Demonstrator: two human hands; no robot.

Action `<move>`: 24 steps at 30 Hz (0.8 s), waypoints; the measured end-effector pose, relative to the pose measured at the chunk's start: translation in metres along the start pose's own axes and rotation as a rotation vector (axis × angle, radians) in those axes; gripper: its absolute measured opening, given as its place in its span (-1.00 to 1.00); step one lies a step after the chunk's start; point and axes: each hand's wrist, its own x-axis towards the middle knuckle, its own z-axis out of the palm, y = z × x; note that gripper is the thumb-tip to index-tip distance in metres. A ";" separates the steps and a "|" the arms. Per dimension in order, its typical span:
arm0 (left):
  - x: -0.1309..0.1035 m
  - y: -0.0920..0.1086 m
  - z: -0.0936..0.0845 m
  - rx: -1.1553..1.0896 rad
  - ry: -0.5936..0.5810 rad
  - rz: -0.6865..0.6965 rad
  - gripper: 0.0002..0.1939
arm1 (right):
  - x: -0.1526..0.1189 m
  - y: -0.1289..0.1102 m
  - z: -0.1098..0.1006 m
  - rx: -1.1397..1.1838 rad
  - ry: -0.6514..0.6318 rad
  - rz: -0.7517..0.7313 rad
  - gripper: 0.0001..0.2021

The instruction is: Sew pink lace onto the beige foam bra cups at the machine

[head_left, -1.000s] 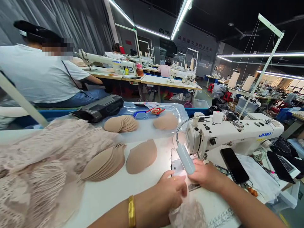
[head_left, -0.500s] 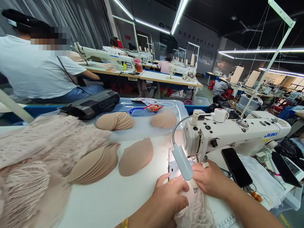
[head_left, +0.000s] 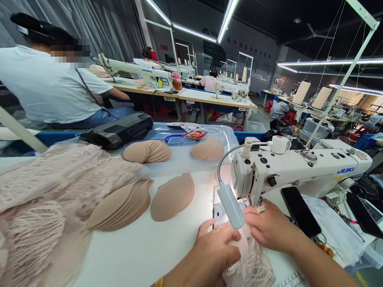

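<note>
My left hand (head_left: 216, 247) is closed on the light lace fabric (head_left: 250, 265) and a pale pad at its edge, below the grey lamp (head_left: 231, 205). On the other side of the lamp, my right hand (head_left: 271, 227) presses its closed fingers on the same fabric, close to the needle end of the white sewing machine (head_left: 299, 167). The lamp hides part of the fabric under the needle. Left of my hands lie fanned beige pads (head_left: 124, 207) and a second stack of beige pads (head_left: 173, 197).
Lace fabric (head_left: 36, 223) is heaped at the left. A clear plastic tray (head_left: 182, 159) holds more pads. A black phone (head_left: 301, 211) and white cloth (head_left: 332, 227) lie at the right. A person in a white shirt (head_left: 54, 87) sits beyond the table at left.
The view has shifted slightly, so most things appear a little further right. Both hands remain on the fabric, and the lace below them has shifted a little.
</note>
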 end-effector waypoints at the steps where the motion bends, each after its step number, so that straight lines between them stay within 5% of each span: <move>1: 0.000 0.000 0.000 -0.012 0.005 -0.022 -0.91 | 0.000 0.000 0.000 -0.005 -0.005 0.005 -0.70; 6: 0.003 0.000 -0.001 -0.043 0.023 -0.102 -0.92 | 0.001 0.000 0.000 -0.035 -0.014 0.025 -0.71; 24: 0.001 0.006 -0.005 0.097 0.014 -0.024 -0.87 | -0.001 0.003 0.003 0.000 0.033 0.000 -0.71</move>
